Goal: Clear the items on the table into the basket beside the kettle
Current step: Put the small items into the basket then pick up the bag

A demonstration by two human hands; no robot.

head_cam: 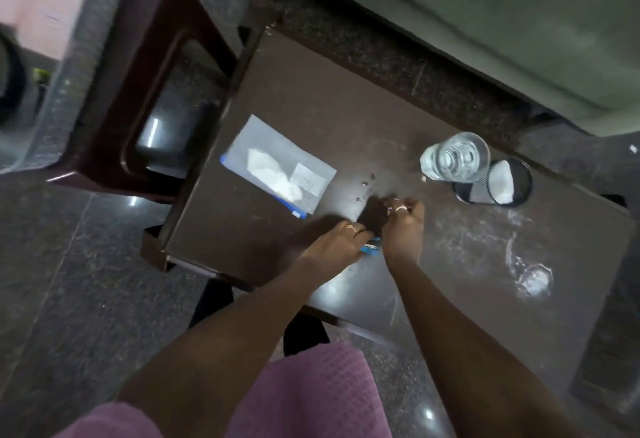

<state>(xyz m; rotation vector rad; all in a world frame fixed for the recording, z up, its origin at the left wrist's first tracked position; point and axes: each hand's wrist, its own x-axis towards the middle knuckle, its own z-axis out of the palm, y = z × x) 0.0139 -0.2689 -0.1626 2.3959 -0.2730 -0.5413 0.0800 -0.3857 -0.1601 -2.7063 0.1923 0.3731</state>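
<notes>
Dim indoor light, overall dark tone. Overhead source: specular spots on glossy floor (81, 264) and soft sheen on dark table (467, 254) near front edge. Hands cast blurred shadow onto tabletop just ahead of fingers. Motion blur across whole frame, strongest top left, pink area smeared. Wide-angle distortion: table edges bowed, scene tilted. Glass (455, 157) shows bright highlights, edges soft. Plastic pouch (278, 165) washed pale, detail lost. Small objects under hands too blurred to tell.

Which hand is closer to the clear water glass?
Right. The right hand sits just below-left of the clear drinking glass; the left hand is farther left, beside the right hand.
</notes>
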